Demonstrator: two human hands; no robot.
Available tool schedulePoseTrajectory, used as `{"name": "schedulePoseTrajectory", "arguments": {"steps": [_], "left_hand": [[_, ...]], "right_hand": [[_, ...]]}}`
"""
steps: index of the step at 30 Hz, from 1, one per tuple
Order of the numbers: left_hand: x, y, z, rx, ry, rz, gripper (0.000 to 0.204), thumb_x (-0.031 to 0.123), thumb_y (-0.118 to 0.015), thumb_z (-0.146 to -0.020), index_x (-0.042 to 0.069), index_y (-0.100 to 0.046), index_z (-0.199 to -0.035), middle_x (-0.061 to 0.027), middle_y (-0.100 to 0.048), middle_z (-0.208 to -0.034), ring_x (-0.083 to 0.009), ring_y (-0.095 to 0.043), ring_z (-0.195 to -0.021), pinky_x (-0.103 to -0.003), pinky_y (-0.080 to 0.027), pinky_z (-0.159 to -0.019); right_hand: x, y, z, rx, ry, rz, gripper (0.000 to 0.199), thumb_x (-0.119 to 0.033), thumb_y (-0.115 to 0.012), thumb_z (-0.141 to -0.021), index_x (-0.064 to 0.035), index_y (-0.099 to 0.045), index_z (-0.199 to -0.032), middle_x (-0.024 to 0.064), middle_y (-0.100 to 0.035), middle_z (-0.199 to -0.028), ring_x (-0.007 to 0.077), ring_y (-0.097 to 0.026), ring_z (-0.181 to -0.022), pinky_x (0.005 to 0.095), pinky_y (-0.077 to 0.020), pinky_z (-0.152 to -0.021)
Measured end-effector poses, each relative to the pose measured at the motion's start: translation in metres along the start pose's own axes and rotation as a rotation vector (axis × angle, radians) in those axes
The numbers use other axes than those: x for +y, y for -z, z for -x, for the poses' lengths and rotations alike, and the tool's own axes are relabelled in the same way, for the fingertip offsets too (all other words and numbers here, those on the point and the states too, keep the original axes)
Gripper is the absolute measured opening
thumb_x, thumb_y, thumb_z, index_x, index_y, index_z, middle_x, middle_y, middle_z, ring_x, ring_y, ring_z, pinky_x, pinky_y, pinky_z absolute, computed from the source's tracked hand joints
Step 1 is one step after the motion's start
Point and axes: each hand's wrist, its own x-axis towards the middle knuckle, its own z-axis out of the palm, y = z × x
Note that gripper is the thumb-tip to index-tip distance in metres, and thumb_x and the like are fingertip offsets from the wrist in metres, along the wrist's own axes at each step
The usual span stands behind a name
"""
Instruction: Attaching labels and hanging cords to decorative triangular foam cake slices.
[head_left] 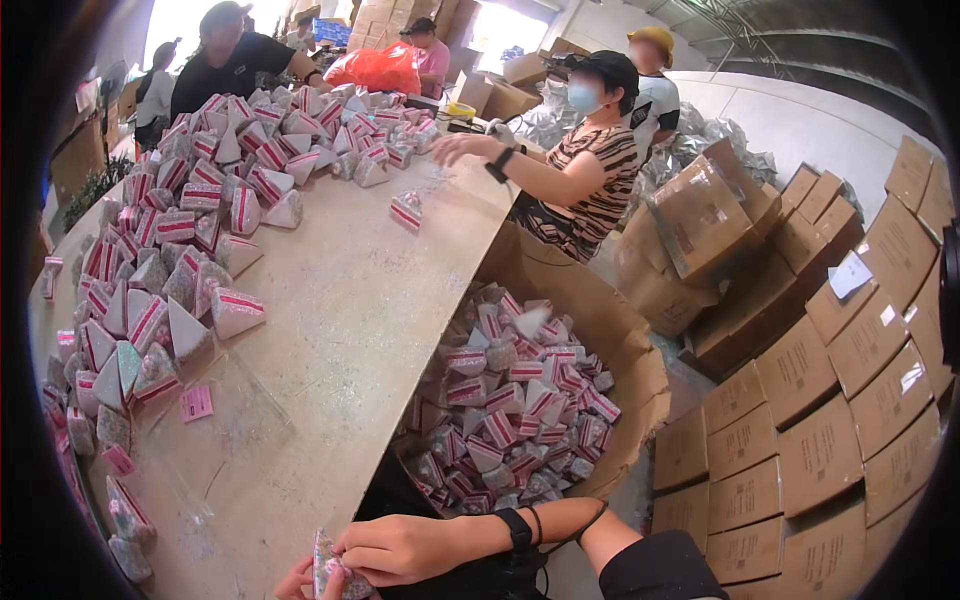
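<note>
At the table's near edge, my left hand (292, 583) and my right hand (405, 548) are both closed on one glittery cake-slice-shaped wedge (322, 562). My fingers cover much of it. My right fingers press on its side, and my left hand is partly cut off by the lower edge. Many similar white wedges with pink stripes lie in a long heap (185, 255) along the table's left and far sides. A pair of glittery wedges (128, 510) lies left of my hands. One lone wedge (406, 211) sits farther up the table (340, 330).
Right of the table, a large open carton (640, 375) holds many wedges. Pink cards (197, 402) lie by the heap. Brown boxes (820, 450) are stacked at the right. A co-worker in a striped top (590, 190) reaches over the table; others stand beyond, near a red bag (378, 68).
</note>
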Motion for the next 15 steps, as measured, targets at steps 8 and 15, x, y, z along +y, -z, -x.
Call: {"name": "schedulePoseTrajectory", "arguments": {"steps": [8,15], "left_hand": [[-0.006,0.003,0.000,0.026,-0.009,-0.064,0.073,0.003,-0.083,-0.057,0.019,-0.061,-0.125,-0.0187,-0.045,-0.118,-0.0345,-0.048,-0.107,-0.043,-0.046,-0.083],[-0.007,0.001,-0.002,0.011,-0.020,-0.072,0.075,0.001,-0.083,-0.057,0.018,-0.060,-0.126,-0.0186,-0.045,-0.117,-0.0340,-0.048,-0.107,-0.042,-0.046,-0.084]], "right_hand": [[0.000,-0.005,-0.009,0.040,0.032,0.041,0.019,-0.003,-0.065,-0.077,0.0027,-0.054,-0.091,0.0149,-0.055,-0.091,0.0318,-0.059,-0.077,0.0368,-0.0509,-0.065],[0.011,0.002,-0.003,-0.041,0.006,-0.004,0.020,-0.002,-0.066,-0.081,0.0043,-0.056,-0.098,0.0187,-0.058,-0.101,0.0332,-0.061,-0.083,0.0355,-0.0536,-0.068]]}}
